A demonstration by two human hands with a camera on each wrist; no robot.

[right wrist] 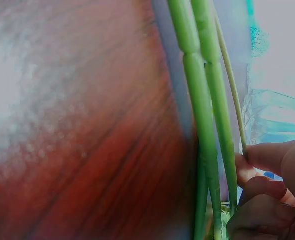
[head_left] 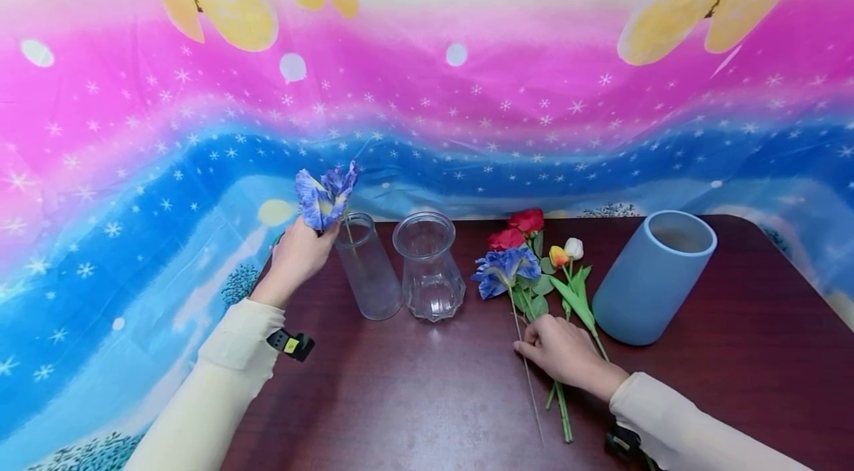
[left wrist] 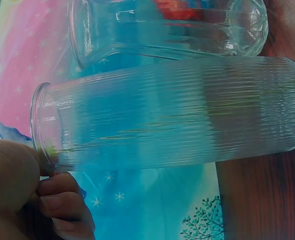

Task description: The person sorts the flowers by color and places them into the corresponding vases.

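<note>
At the mouth of a tall ribbed glass vase (head_left: 370,282), my left hand (head_left: 300,256) holds a blue-purple iris (head_left: 323,196) close under its bloom. The iris's stem runs down inside the vase, and in the left wrist view my curled fingers (left wrist: 62,200) are right at the rim. My right hand (head_left: 563,352) pinches the thin stem of a second blue iris (head_left: 500,271) between thumb and finger. Under and beside that hand lie red flowers (head_left: 527,220), a yellow-orange tulip (head_left: 559,257) and a white tulip (head_left: 574,248), their green stems (right wrist: 202,95) passing close to my fingers.
A clear glass vase (head_left: 430,271) with a flared rim stands right of the ribbed one. Farther right stands a wide blue vase (head_left: 650,282). The dark wooden table (head_left: 400,404) ends at a colourful printed cloth (head_left: 414,107) behind it.
</note>
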